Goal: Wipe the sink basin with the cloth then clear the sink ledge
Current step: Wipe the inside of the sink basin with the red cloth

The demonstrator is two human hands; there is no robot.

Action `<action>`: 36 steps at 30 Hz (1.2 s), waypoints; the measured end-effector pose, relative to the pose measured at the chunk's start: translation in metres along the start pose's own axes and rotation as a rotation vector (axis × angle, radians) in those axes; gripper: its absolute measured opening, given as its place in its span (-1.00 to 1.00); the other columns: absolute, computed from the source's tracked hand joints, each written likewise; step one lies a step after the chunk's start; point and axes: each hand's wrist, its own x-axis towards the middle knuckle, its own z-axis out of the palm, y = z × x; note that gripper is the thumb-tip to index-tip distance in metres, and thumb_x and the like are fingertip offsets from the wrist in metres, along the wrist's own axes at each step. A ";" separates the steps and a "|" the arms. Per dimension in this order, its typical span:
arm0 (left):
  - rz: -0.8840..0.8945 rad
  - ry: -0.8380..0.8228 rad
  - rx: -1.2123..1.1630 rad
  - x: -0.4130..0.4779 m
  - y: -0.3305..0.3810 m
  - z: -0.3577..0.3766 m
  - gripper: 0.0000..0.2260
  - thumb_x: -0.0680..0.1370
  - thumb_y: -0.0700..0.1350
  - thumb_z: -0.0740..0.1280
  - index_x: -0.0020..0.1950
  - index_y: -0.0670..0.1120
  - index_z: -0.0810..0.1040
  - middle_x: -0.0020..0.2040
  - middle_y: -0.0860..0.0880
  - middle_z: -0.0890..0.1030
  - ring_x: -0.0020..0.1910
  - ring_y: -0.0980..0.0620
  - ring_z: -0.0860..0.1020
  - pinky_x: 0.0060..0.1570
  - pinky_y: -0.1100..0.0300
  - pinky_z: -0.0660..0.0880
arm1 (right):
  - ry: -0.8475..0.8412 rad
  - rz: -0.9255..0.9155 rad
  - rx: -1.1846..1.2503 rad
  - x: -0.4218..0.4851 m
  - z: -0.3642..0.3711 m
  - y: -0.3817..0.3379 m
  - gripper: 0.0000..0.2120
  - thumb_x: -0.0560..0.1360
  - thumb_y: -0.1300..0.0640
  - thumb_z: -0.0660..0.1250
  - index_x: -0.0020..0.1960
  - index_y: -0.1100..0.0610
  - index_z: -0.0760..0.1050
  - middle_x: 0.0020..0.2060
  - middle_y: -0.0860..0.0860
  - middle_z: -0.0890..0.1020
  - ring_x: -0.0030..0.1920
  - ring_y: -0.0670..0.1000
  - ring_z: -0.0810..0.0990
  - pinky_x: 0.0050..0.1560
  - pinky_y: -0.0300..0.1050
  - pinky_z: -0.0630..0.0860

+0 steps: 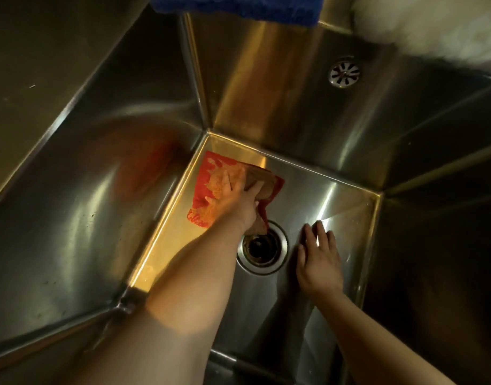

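A red and orange cloth (208, 187) lies spread on the floor of the deep steel sink basin (336, 195), near its far left corner. My left hand (236, 201) presses flat on the cloth with fingers spread; one edge of the cloth bunches under my palm beside the drain. My right hand (319, 259) rests flat on the basin floor to the right of the round drain hole (262, 247), holding nothing.
A blue cloth or sponge (238, 6) sits on the ledge at the top edge. A white fluffy item (447, 26) lies at the top right. A small overflow grille (344, 74) is set in the back wall. A steel counter (44, 65) stretches left.
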 end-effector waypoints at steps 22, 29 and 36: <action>0.128 0.013 0.425 -0.051 -0.081 -0.019 -0.44 0.59 0.25 -0.09 0.47 0.22 -0.34 0.54 0.07 -0.27 0.49 -0.10 -0.33 0.17 -0.24 -0.50 | 0.023 -0.313 0.020 0.037 0.005 -0.087 -0.38 0.49 -0.31 0.09 0.48 -0.25 -0.05 0.53 -0.09 -0.05 0.51 0.12 -0.15 0.31 0.49 -0.13; 0.096 -0.051 0.426 -0.045 -0.080 -0.014 -0.43 0.59 0.26 -0.09 0.47 0.19 -0.35 0.54 0.08 -0.25 0.49 -0.11 -0.33 0.17 -0.26 -0.49 | -0.064 -0.288 -0.085 0.052 0.016 -0.094 -0.40 0.50 -0.28 0.12 0.44 -0.32 -0.09 0.51 -0.07 -0.07 0.47 0.20 -0.16 0.25 0.57 0.01; 0.120 -0.043 0.312 -0.042 -0.061 -0.006 -0.43 0.58 0.27 -0.09 0.51 0.18 -0.25 0.55 0.10 -0.20 0.51 -0.05 -0.29 0.18 -0.23 -0.50 | -0.025 -0.306 -0.120 0.054 -0.006 -0.097 -0.50 0.43 0.03 0.34 0.31 -0.17 0.26 0.36 0.02 0.25 0.34 0.19 0.12 0.17 0.40 0.23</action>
